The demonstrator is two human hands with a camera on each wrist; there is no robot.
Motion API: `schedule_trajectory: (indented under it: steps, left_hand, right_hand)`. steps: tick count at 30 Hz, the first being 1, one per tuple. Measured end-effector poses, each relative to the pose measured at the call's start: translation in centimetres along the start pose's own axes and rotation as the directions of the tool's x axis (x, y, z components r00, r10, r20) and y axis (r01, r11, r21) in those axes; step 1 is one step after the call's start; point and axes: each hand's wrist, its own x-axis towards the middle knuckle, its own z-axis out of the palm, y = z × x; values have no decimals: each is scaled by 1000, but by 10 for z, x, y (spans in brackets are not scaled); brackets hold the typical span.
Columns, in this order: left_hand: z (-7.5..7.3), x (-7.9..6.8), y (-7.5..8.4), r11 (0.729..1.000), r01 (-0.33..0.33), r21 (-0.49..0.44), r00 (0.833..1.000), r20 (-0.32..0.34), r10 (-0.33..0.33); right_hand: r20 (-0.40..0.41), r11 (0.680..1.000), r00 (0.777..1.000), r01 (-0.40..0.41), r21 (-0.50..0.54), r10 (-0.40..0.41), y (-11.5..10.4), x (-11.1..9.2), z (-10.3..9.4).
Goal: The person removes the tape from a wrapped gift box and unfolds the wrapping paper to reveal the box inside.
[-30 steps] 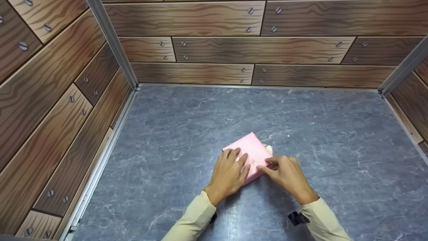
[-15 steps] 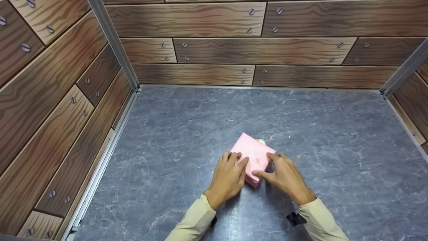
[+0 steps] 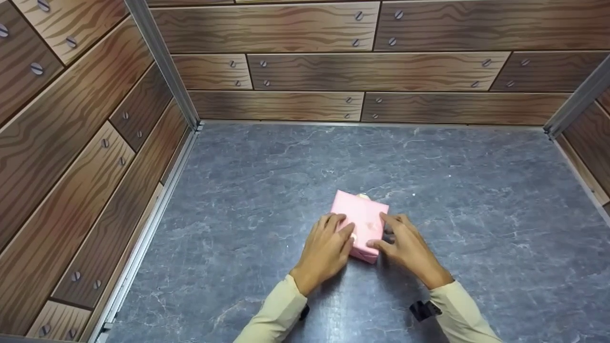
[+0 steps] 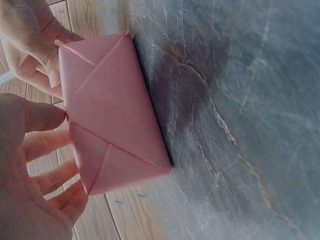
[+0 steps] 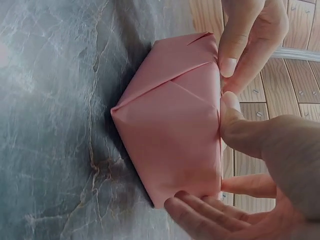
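Note:
A box wrapped in pink paper (image 3: 358, 214) lies on the grey surface, its folded paper end facing the person. My left hand (image 3: 325, 245) rests at the box's left side, fingers spread over the top. In the left wrist view, the thumb touches the top edge above the folded end (image 4: 112, 120). At the right side, my right hand (image 3: 405, 247) touches the top edge with thumb and index finger. Its other fingers lie against the side, as the right wrist view shows. A small cream-coloured thing (image 3: 363, 196) sticks out behind the box, mostly hidden.
The grey marbled surface (image 3: 257, 190) stretches around the box. Wood-patterned panels (image 3: 305, 71) stand at the back and both sides, joined by metal corner rails (image 3: 164, 62). Tiny white specks dot the surface. Dark wrist devices (image 3: 424, 310) sit under the pale sleeves.
The pink box has turned counterclockwise, its folded end swinging toward the person. The cream-coloured thing has shifted left with it. My right thumb and index finger have spread apart; my left hand has barely moved.

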Motion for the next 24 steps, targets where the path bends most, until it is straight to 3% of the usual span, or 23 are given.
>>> schedule_trajectory:
  steps: [8,17,24]
  left_hand:
    - [-1,4,0,999,13,-33,998,68,-10]
    - [2,7,-3,995,28,-98,992,122,-15]
    - [5,6,-4,993,30,-114,996,92,-19]
  right_hand:
    - [0,997,1000,28,68,-28,6,2,1]
    - [74,984,997,22,177,-36,15,3,-1]
    - [83,987,995,40,153,-53,17,4,-2]
